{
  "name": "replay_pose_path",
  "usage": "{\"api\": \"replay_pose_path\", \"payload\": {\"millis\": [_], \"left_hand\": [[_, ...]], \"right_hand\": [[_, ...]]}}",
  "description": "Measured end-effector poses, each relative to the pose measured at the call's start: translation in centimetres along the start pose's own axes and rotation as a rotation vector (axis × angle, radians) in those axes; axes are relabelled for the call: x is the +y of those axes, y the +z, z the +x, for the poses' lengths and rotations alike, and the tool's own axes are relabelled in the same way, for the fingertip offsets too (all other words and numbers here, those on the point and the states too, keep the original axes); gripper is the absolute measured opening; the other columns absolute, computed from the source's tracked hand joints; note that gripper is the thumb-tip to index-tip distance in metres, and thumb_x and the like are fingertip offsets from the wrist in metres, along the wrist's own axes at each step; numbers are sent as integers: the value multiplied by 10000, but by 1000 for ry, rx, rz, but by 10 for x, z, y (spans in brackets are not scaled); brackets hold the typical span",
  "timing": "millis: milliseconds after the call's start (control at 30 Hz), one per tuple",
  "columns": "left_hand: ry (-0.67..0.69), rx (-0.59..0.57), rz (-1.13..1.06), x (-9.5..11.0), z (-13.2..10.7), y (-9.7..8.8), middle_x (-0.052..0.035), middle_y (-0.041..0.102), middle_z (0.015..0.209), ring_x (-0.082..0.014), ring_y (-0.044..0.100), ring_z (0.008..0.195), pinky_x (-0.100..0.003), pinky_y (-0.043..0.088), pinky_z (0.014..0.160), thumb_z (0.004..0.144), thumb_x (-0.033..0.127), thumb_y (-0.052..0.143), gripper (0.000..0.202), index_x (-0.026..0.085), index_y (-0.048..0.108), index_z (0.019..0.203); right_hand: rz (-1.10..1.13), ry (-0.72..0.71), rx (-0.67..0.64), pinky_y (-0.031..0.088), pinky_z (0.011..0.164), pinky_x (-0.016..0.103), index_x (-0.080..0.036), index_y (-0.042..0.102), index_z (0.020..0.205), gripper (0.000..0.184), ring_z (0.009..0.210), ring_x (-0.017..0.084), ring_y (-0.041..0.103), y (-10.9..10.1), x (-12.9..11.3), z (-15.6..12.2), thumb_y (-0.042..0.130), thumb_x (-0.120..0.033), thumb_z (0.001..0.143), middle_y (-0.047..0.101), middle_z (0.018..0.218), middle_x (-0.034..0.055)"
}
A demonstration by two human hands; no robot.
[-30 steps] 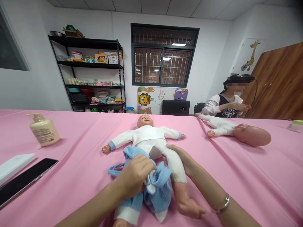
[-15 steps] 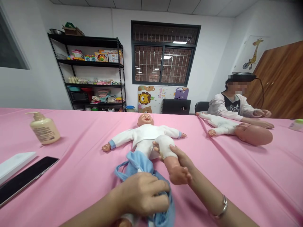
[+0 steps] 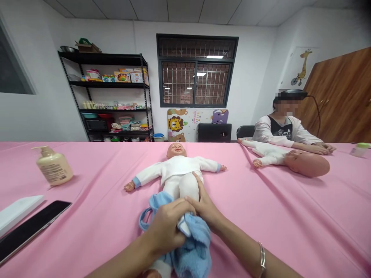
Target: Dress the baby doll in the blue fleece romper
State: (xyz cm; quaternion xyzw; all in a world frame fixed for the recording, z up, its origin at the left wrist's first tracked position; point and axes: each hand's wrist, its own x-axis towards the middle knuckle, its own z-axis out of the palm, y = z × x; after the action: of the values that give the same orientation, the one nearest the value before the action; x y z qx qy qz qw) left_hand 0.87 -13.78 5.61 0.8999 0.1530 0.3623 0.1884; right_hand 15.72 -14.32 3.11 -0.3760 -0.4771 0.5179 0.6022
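We work in a white-walled room, with a barred window (image 3: 195, 71) on the far wall, black metal shelving (image 3: 110, 83) packed with toys and folded cloths to its left, and a wooden wardrobe (image 3: 342, 92) at the right. A long bench (image 3: 261, 216) covered in pink cloth runs across our view. At its far right sits a co-worker (image 3: 279, 129), both hands resting on the bench beyond the head of a second doll (image 3: 307, 164), which lies on its side in white clothes. On our left of the bench stand a cream pump bottle (image 3: 53, 166) and, nearer us, a black phone (image 3: 31, 227) lying beside a white pad (image 3: 19, 212).

Directly before us, a baby doll (image 3: 176, 166) lies on its back at the bench's middle, arms spread, in a white top and white leggings. A blue fleecy garment (image 3: 191, 247) is bunched around its lower legs, with a looped strap at one side. Our left hand (image 3: 165, 227) has a closed grip on that blue fabric, while our right hand (image 3: 204, 210) wraps the doll's white-clad legs (image 3: 185, 185), its fingers touching the left hand.
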Motion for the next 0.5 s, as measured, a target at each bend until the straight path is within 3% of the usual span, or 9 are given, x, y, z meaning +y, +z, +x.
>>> {"api": "replay_pose_path", "payload": {"millis": [100, 200, 267, 367, 433, 500], "left_hand": [[-179, 61, 30, -14, 12, 1, -6, 578, 765, -162, 533, 705, -267, 398, 639, 648, 71, 414, 222, 194, 519, 800], [-274, 119, 129, -32, 32, -2, -3, 581, 788, -175, 533, 762, -275, 389, 674, 674, 81, 428, 182, 196, 505, 791], [-318, 125, 173, -45, 45, -3, -9, 576, 780, -181, 530, 769, -275, 389, 676, 706, 107, 433, 119, 192, 493, 766], [-426, 95, 214, -60, 60, 0, -12, 573, 747, -184, 534, 744, -271, 395, 662, 749, 163, 440, 55, 186, 490, 754], [-484, 61, 233, -68, 63, 3, -15, 582, 749, -188, 540, 748, -270, 398, 665, 760, 191, 452, 54, 183, 504, 765], [-499, 37, 241, -73, 63, 5, -22, 594, 774, -192, 545, 770, -270, 400, 675, 767, 205, 456, 72, 181, 523, 780]], "right_hand": [[4, 53, -63, 376, 953, 404, -287, 184, 1369, 764, 1082, 222, 495, -3, 7, 5, 526, -585, 754, 428, 1286, 76], [56, 64, -80, 304, 1013, 371, -248, 325, 1322, 659, 1177, 217, 411, -10, 12, 11, 327, -659, 807, 416, 1303, 66], [93, 77, -163, 336, 985, 354, -236, 358, 1308, 646, 1171, 232, 414, -20, 10, 14, 379, -638, 803, 411, 1307, 75], [35, 127, -348, 419, 877, 370, -261, 315, 1324, 733, 1036, 238, 509, -39, 0, 14, 652, -464, 705, 488, 1214, 75], [-47, 150, -425, 445, 806, 353, -263, 299, 1326, 808, 920, 207, 554, -50, -6, 15, 726, -336, 644, 570, 1060, 51], [-115, 154, -432, 449, 714, 308, -228, 370, 1283, 719, 783, 173, 567, -57, -7, 19, 706, -294, 650, 606, 865, 21]]}}
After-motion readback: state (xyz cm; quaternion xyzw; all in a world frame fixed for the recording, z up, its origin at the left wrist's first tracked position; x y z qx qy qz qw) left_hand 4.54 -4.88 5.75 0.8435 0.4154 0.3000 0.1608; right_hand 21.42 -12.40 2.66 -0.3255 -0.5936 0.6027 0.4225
